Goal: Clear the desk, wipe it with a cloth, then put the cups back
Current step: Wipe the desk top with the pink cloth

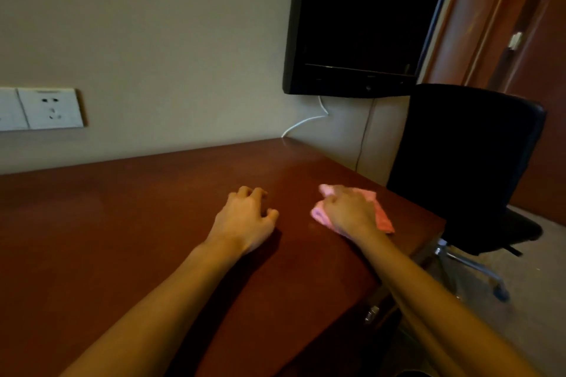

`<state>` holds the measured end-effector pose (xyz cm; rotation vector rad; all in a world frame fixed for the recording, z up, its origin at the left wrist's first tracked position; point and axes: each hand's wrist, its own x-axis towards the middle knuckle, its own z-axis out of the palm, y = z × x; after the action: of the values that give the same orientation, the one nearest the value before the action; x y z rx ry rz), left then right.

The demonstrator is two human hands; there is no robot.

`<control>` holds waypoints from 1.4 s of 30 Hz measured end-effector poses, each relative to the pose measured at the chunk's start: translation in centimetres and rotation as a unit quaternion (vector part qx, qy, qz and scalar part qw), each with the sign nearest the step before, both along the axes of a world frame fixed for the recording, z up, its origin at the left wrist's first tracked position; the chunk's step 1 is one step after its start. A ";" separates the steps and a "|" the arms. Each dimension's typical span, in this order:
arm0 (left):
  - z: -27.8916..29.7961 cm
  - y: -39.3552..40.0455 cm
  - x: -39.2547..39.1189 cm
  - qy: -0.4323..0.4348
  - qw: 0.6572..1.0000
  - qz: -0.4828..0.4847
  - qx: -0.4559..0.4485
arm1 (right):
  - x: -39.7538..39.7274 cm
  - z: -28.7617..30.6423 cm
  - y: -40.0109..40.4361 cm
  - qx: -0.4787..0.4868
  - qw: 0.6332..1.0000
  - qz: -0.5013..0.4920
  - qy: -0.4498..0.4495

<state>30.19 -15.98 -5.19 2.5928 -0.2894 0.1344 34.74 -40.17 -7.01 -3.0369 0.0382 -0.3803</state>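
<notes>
I'm in the wiping step: my right hand (349,211) presses the crumpled pink cloth (381,217) onto the counter (122,223) near its right edge. My left hand (245,217) rests loosely curled, holding nothing. No cups visible. Next, I judge, sweep leftward.

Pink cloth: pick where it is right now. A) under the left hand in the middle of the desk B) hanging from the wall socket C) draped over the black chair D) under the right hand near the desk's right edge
D: the right hand grips the pink cloth against the desk near its right edge, while the left hand rests bare on the wood.
</notes>
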 end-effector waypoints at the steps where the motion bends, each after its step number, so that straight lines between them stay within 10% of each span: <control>1: 0.0 0.5 1.4 -0.006 0.999 0.010 0.042 | -0.2 -0.1 1.4 0.045 0.992 0.117 -0.011; 4: -0.1 2.0 5.7 -0.019 0.993 0.033 0.112 | 0.3 1.7 1.2 0.138 0.954 0.258 0.061; 12: -2.8 2.6 10.7 0.003 0.990 0.013 0.142 | 21.6 0.1 1.3 0.001 0.994 -0.105 0.031; 28: -1.4 2.4 9.4 0.028 0.988 0.011 0.152 | 9.5 0.6 1.3 0.169 0.933 0.313 0.044; 36: -2.1 2.3 10.2 0.000 0.989 0.016 0.146 | 20.9 0.7 0.0 -0.067 0.993 0.100 -0.008; 42: -2.3 2.5 10.7 0.000 0.990 0.017 0.138 | 31.7 1.2 9.2 -0.031 0.997 -0.002 0.068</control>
<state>40.85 -13.50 -7.48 2.8721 -0.2814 0.1117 66.41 -30.96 -5.78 -3.1202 0.0402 -0.1774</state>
